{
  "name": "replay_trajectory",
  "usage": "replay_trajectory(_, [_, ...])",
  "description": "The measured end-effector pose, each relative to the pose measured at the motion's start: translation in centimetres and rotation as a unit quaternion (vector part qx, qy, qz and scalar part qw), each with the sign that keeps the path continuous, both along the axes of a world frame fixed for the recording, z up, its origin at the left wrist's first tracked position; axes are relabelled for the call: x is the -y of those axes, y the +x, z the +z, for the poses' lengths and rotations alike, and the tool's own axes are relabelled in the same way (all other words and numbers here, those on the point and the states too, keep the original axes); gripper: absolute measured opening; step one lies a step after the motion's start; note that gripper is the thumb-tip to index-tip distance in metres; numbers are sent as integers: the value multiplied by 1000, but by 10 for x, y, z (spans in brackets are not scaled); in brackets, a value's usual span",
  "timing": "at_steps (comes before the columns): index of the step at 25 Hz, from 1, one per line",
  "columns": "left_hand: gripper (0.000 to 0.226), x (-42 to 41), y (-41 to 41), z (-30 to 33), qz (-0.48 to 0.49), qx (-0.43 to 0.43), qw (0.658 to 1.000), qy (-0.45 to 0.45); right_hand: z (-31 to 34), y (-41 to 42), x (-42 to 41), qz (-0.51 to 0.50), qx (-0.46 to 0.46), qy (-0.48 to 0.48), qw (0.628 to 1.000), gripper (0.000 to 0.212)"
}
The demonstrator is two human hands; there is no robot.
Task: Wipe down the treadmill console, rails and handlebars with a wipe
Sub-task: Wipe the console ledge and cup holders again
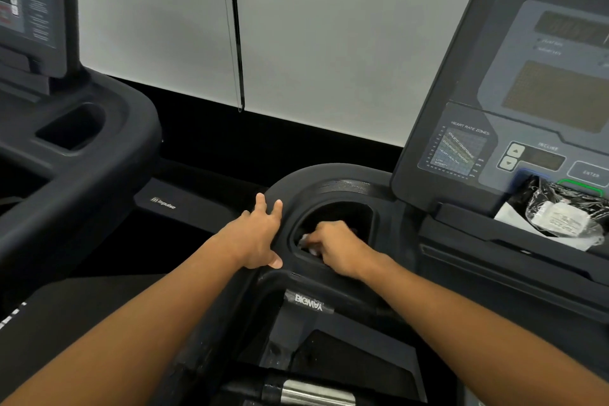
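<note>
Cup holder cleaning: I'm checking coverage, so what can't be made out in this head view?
- Wipe: mostly hidden by the right hand; only a white edge shows.
- Cup holder bottom: dark and behind that hand.
- Console: right side cut off by the frame edge.
- Bag contents: label too blurred to read.

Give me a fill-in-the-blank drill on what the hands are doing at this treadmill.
1. The right hand grips a white ____ at the cup holder.
2. The left hand rests with straight fingers on the cup holder's ____ side.
3. A clear plastic packet lies on the ledge below the ____.

Missing words: wipe; left; console
</note>
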State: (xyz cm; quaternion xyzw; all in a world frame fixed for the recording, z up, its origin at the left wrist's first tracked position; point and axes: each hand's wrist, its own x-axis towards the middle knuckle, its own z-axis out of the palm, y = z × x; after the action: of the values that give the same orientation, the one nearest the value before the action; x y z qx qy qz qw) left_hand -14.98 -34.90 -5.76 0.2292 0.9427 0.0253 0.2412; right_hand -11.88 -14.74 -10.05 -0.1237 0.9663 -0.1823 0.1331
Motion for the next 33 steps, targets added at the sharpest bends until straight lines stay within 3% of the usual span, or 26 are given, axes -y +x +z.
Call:
replay_trajectory(2, [120,0,-1,-3,-3,0,1000,1,1,-15,1,131,24,77,988,28])
replay_trajectory(4, [121,1,-3,-3,-7,4,1000,12,2,-23,3,176,32,176,968,25])
replay_trajectory(6, [120,3,-2,-3,0,11,1000,21,0,-24,0,194,-32,269,943,24])
replay_trajectory(9, [119,4,0,-3,0,7,1000,26,-6,-17,-6,141,-75,397,904,18])
replay_trajectory(14, [118,4,0,-3,4,13,1000,21,0,-20,9,24,46,437,898,18])
replay_trajectory(18, [119,3,0,-3,5,15,1000,20,9,-22,14,8,124,340,932,30])
replay_trajectory(22, [120,3,-1,-2,6,20,1000,15,12,-24,10,34,213,292,932,28])
replay_trajectory(25, [123,-1,-3,0,-3,13,1000,-7,5,-27,1,-24,215,223,951,23])
replay_trajectory(27, [124,-4,-3,3,-2,15,1000,-22,-2,-21,5,-148,209,56,965,24])
replay_trajectory(30, [123,-6,-2,6,-6,12,1000,-27,-2,-8,17,-288,200,-217,911,24])
replay_trajectory(33, [123,-5,-2,5,0,16,1000,-27,4,-10,12,-391,195,-412,799,17])
